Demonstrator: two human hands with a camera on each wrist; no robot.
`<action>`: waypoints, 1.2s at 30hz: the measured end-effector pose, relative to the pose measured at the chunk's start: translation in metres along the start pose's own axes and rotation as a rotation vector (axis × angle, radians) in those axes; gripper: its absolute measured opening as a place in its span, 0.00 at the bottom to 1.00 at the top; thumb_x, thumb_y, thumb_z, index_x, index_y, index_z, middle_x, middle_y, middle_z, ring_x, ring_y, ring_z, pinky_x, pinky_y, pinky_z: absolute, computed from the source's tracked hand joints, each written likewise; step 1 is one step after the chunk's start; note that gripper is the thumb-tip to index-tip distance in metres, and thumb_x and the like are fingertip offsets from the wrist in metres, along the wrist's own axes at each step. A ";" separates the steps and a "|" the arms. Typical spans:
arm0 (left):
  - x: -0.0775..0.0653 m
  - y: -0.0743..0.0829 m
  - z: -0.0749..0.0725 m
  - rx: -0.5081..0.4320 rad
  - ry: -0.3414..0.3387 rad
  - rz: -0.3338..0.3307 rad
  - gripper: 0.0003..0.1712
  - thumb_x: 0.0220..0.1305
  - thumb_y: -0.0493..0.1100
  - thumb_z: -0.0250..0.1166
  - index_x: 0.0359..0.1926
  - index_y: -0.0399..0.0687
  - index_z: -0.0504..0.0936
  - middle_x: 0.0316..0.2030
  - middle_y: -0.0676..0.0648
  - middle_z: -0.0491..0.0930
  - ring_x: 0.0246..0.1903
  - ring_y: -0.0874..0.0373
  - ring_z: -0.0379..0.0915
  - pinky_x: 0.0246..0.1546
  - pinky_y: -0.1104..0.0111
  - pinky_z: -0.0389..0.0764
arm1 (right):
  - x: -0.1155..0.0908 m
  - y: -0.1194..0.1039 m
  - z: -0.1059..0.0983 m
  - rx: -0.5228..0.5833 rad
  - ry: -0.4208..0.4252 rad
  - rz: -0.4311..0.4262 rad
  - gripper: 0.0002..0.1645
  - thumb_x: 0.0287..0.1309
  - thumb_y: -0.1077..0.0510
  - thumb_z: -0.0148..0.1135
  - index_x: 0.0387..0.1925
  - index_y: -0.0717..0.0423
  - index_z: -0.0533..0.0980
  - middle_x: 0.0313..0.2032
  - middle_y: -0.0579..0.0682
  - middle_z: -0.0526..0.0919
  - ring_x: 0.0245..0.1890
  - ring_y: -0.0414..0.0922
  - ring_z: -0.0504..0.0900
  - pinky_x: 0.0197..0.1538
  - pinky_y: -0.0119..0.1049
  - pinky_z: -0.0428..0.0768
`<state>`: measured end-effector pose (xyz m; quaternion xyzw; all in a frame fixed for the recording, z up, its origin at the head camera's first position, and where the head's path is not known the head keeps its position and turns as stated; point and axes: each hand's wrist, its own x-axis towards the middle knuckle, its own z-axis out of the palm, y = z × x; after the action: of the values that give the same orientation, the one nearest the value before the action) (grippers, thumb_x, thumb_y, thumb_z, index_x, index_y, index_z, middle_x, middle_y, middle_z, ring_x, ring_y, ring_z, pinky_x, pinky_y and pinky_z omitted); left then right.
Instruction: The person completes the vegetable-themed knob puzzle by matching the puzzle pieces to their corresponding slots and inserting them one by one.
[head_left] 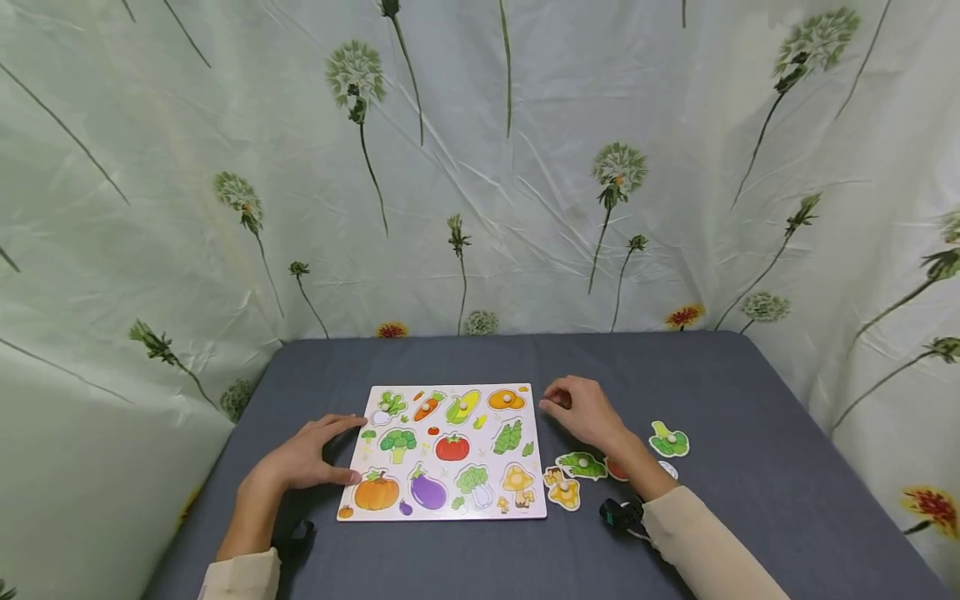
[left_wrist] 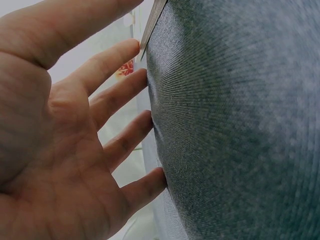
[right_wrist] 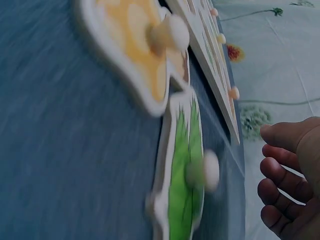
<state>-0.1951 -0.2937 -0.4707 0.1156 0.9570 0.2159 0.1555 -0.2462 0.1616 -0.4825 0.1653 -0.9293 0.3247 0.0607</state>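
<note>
A white vegetable puzzle board (head_left: 420,454) lies flat on the table. Beside its left edge is my left hand (head_left: 307,454), fingers spread and straight, with fingertips and thumb at the edge; the left wrist view shows its open palm (left_wrist: 65,145). Just past the board's upper right corner, my right hand (head_left: 585,411) holds nothing, its fingers loosely bent in the right wrist view. Knobbed carrot (head_left: 429,407), corn (head_left: 463,407) and orange-brown (head_left: 506,400) pieces sit along the board's top row. The tomato picture (head_left: 452,447) shows no knob.
Loose knobbed pieces lie right of the board: mushroom (head_left: 564,493), green pod-like piece (head_left: 581,465) and broccoli (head_left: 670,440). A red piece (head_left: 617,470) is partly hidden by my right forearm. Dark wrist camera (head_left: 618,515) sits by that sleeve. A flowered curtain (head_left: 480,167) hangs behind the table.
</note>
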 end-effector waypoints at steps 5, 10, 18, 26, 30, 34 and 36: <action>0.002 0.000 0.001 0.000 0.000 -0.010 0.54 0.41 0.66 0.76 0.69 0.58 0.67 0.68 0.38 0.62 0.65 0.34 0.56 0.55 0.34 0.65 | -0.012 0.016 -0.015 -0.038 0.030 0.022 0.06 0.58 0.51 0.69 0.36 0.47 0.83 0.29 0.41 0.79 0.28 0.37 0.73 0.34 0.33 0.72; 0.001 -0.001 0.000 -0.002 0.004 -0.017 0.55 0.40 0.67 0.76 0.70 0.58 0.67 0.68 0.38 0.62 0.65 0.34 0.56 0.55 0.34 0.65 | -0.025 0.029 -0.032 -0.066 0.086 0.013 0.06 0.56 0.52 0.70 0.34 0.49 0.83 0.28 0.42 0.80 0.27 0.37 0.74 0.34 0.34 0.74; 0.000 0.000 0.000 -0.007 0.000 -0.014 0.54 0.40 0.66 0.76 0.69 0.59 0.67 0.68 0.38 0.62 0.65 0.34 0.56 0.54 0.34 0.66 | -0.047 0.053 -0.057 -0.126 0.104 0.074 0.06 0.57 0.53 0.69 0.33 0.50 0.83 0.27 0.43 0.80 0.28 0.39 0.74 0.34 0.36 0.73; 0.000 -0.001 0.001 -0.009 0.002 -0.019 0.54 0.40 0.66 0.77 0.69 0.58 0.67 0.68 0.38 0.62 0.65 0.34 0.56 0.54 0.34 0.66 | -0.066 0.073 -0.071 -0.180 0.133 0.135 0.07 0.56 0.53 0.70 0.31 0.52 0.83 0.26 0.45 0.79 0.27 0.40 0.73 0.33 0.37 0.71; 0.001 -0.001 0.002 -0.006 0.004 -0.019 0.54 0.40 0.66 0.76 0.69 0.59 0.67 0.68 0.39 0.62 0.65 0.35 0.56 0.54 0.35 0.66 | -0.075 0.082 -0.076 -0.199 0.140 0.163 0.09 0.55 0.52 0.71 0.30 0.54 0.82 0.25 0.45 0.78 0.25 0.40 0.72 0.31 0.36 0.69; 0.001 -0.002 0.002 -0.011 0.006 -0.012 0.54 0.40 0.66 0.76 0.69 0.59 0.68 0.68 0.38 0.62 0.65 0.34 0.56 0.54 0.34 0.65 | -0.084 0.089 -0.080 -0.212 0.130 0.224 0.11 0.55 0.51 0.70 0.30 0.55 0.81 0.24 0.46 0.77 0.25 0.41 0.71 0.31 0.36 0.68; 0.001 -0.002 0.001 -0.013 0.004 -0.004 0.54 0.40 0.66 0.76 0.69 0.57 0.67 0.68 0.37 0.62 0.65 0.33 0.56 0.54 0.34 0.65 | -0.087 0.091 -0.080 -0.219 0.117 0.247 0.12 0.55 0.51 0.70 0.30 0.55 0.81 0.24 0.46 0.77 0.25 0.42 0.71 0.31 0.36 0.68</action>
<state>-0.1955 -0.2951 -0.4732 0.1124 0.9561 0.2219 0.1547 -0.1957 0.3022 -0.4922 0.0231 -0.9672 0.2356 0.0922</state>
